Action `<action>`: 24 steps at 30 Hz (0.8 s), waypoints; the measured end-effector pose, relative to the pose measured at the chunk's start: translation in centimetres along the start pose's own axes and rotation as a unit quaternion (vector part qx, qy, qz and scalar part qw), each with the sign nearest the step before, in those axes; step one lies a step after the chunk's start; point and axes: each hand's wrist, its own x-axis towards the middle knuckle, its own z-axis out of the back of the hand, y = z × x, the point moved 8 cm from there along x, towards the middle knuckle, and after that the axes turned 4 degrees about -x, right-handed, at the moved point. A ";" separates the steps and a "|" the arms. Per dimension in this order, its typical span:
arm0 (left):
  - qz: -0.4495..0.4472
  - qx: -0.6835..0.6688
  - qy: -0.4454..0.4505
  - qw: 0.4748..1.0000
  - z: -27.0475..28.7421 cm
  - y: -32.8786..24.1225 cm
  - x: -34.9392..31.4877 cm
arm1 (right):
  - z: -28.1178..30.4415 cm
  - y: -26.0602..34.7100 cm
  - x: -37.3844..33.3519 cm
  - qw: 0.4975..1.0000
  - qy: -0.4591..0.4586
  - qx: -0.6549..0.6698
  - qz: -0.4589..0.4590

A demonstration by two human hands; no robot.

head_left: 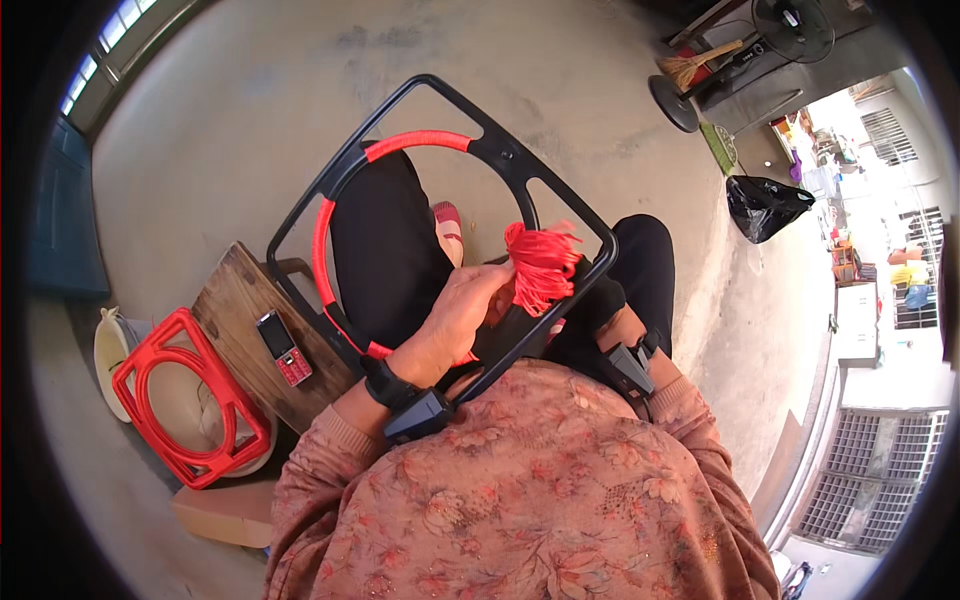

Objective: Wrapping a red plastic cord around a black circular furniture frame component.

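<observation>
Head view, black frame: one black frame [505, 153], tilted above my dark trousers [380, 240], its far corner ahead of my fingers.
Inner ring: part red, part bare; red wrapping [418, 138] lies ahead and to the left of the left fingers, the bare black arc of the inner ring [526, 200] ahead and to their right.
Red cord bundle: one red cord bundle [543, 268], loose-ended, just right of the left fingertips, partly blurred.
Left hand: the left hand [462, 312] reaches over the near part of the ring, fingers curled and, as I judge it, pinching the bundle's edge.
Right hand: the right hand [622, 327] is mostly hidden beyond the near right bar; I cannot tell what its fingers grasp, if anything.
Handling, wrap: I judge the step to be winding; I would pull each turn snug against its neighbour, with even tension.
Handling, bundle: I would gather the loose ends (they fan widely) and pass them clear of the bars, one hand pinning the last turn.
Wooden bench: left of the left fingers, the wooden bench [230, 310] bears a red-and-black mobile phone [283, 345].
Red plastic frame: farther left of those fingers, one red plastic frame [230, 460].
</observation>
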 end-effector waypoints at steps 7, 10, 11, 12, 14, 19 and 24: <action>0.087 -0.062 0.050 0.993 -1.5 -0.5 -1.1 | 3.5 3.7 -0.3 0.947 -0.288 0.122 0.078; 0.096 -0.076 0.075 0.990 -1.8 0.0 -1.1 | 7.9 8.2 -5.3 0.939 -0.317 -0.056 0.121; 0.120 -0.090 0.069 0.986 -2.2 0.2 -0.8 | 9.4 10.7 -8.0 0.918 -0.336 -0.145 0.152; 0.121 -0.088 0.066 0.986 -2.0 0.4 -0.6 | 10.3 12.3 -9.9 0.892 -0.345 -0.230 0.177; 0.124 -0.130 0.047 0.983 -1.0 1.1 -0.8 | 9.1 13.2 -10.7 0.960 -0.170 0.067 0.213; 0.129 -0.159 0.065 0.977 -3.1 -0.6 -1.6 | 17.2 14.4 -23.8 0.803 -0.551 -0.060 0.218; 0.138 -0.173 0.068 0.973 -2.8 -0.1 -1.4 | 20.5 12.8 -31.1 0.775 -0.604 -0.139 0.120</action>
